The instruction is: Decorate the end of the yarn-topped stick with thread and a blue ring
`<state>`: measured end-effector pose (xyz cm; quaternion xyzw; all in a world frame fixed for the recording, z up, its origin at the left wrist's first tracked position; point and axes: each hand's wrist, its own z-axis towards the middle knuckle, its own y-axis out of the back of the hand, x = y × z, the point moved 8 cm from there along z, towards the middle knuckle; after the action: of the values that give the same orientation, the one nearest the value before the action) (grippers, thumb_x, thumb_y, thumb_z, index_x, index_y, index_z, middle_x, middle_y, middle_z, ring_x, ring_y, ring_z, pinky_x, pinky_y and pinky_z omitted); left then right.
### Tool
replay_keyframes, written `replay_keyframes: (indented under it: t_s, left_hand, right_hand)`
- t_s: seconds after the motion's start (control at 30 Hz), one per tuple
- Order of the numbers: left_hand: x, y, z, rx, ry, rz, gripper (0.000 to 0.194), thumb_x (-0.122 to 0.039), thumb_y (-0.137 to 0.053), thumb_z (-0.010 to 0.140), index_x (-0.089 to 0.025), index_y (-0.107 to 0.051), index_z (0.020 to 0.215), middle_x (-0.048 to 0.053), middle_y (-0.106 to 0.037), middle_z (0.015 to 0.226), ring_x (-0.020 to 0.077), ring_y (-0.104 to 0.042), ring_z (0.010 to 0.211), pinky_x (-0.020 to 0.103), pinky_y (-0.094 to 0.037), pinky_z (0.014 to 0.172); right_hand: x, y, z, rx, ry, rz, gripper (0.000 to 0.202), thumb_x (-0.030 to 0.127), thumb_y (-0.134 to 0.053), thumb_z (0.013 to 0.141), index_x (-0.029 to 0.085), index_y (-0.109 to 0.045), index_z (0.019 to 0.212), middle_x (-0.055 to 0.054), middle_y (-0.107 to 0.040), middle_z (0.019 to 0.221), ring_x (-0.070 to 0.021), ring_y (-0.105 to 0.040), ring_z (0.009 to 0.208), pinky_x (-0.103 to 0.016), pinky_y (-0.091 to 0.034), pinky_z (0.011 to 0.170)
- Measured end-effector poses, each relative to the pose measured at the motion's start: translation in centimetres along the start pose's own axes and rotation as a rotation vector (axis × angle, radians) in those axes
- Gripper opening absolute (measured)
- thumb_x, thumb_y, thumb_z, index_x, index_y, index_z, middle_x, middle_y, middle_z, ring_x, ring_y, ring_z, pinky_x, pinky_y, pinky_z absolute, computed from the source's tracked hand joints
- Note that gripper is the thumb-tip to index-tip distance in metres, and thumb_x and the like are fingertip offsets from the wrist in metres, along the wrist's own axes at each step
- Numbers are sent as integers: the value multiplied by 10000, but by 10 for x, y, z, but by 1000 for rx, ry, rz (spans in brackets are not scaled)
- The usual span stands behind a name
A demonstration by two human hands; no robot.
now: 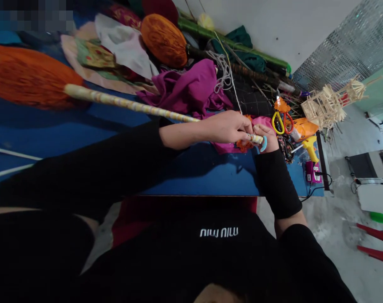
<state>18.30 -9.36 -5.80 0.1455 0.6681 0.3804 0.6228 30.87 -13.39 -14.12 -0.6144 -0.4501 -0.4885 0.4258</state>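
Observation:
A long stick (131, 103) wrapped in pale patterned material runs across the table, with a bulb of gathered orange cloth (30, 78) at its far left end. My left hand (231, 126) is closed around the stick near its right end. Beside it my right hand (265, 134) is closed, its fingertips meeting the left fingers; what it pinches is partly hidden. A light blue curved piece (263, 144) sits at the stick's right tip, by my right wrist. Orange scraps (243, 145) and pink cloth (224, 147) lie under my hands.
Scissors (282, 123) with yellow and red handles, a yellow glue gun (310, 148) and a purple power strip (313, 172) lie to the right on the blue table (191, 176). Behind are purple cloth (191, 86), another orange bulb (164, 40) and a small stick frame (324, 107).

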Motion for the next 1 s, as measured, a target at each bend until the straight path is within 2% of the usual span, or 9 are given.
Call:
replay_keyframes:
  t_s: [0.17, 0.3, 0.5, 0.6, 0.67, 0.77, 0.87, 0.93, 1.0]
  left_hand:
    - [0, -8, 0, 59, -69, -82, 197, -263, -624, 847, -154, -788, 854, 25, -802, 801, 123, -687, 674, 213, -422, 644]
    - [1, -16, -2, 156, -75, -219, 215, -278, -613, 861, -152, -778, 808, 28, -808, 796, 135, -730, 718, 202, -463, 678]
    - [10, -23, 2, 164, -68, -229, 204, -253, -609, 844, -147, -781, 871, 28, -806, 833, 134, -715, 735, 206, -448, 679]
    - [11, -18, 6, 95, -64, -113, 203, -227, -611, 809, -141, -786, 866, 15, -770, 753, 119, -638, 656, 221, -387, 634]
    - [9, -11, 7, 30, -76, -25, 191, -241, -621, 802, -141, -783, 812, 6, -722, 670, 110, -576, 603, 235, -344, 605]
    - [2, 0, 5, -64, -100, 78, 241, -277, -594, 837, -155, -795, 783, 9, -704, 635, 113, -547, 572, 249, -321, 582]
    - [-1, 11, 1, -166, -86, 168, 315, -293, -560, 867, -198, -848, 955, 33, -800, 811, 151, -649, 679, 259, -373, 621]
    - [-2, 17, -1, -233, -63, 220, 355, -311, -555, 890, -230, -846, 1076, 42, -830, 932, 178, -703, 779, 269, -410, 657]
    - [-2, 20, -4, -283, -55, 264, 373, -320, -549, 914, -250, -831, 1147, 45, -835, 983, 192, -721, 827, 277, -432, 677]
  right_hand:
    - [37, -9, -14, 64, 230, -329, 547, 664, -769, 745, 213, -493, 606, 69, -404, 545, -72, -348, 521, -250, -330, 534]
    - [59, -17, -26, 54, 474, -604, 527, 636, -651, 863, 208, -504, 593, 46, -431, 568, -95, -385, 568, -274, -350, 586]
    - [67, -27, -44, -71, 747, -966, 461, 505, -473, 1015, 213, -552, 667, 13, -493, 620, -133, -456, 613, -293, -385, 632]
    - [69, -32, -53, -189, 829, -1207, 447, 431, -425, 1055, 208, -585, 702, -13, -545, 674, -143, -486, 635, -301, -371, 635]
    - [71, -35, -59, -298, 882, -1371, 459, 442, -427, 1062, 208, -615, 716, -23, -567, 689, -139, -474, 621, -304, -352, 623]
    - [75, -34, -64, -415, 887, -1495, 460, 489, -440, 1060, 219, -698, 790, -30, -585, 681, -145, -510, 642, -297, -377, 644]
    - [77, -26, -63, -442, 776, -1458, 462, 549, -436, 1047, 218, -757, 1019, -77, -666, 781, -190, -621, 771, -317, -461, 734]
    - [79, -19, -63, -458, 699, -1398, 527, 596, -428, 1034, 188, -734, 1168, -122, -715, 895, -227, -668, 863, -347, -502, 797]
    - [80, -12, -65, -493, 654, -1347, 579, 625, -433, 1021, 159, -702, 1235, -148, -735, 952, -250, -689, 916, -365, -521, 833]
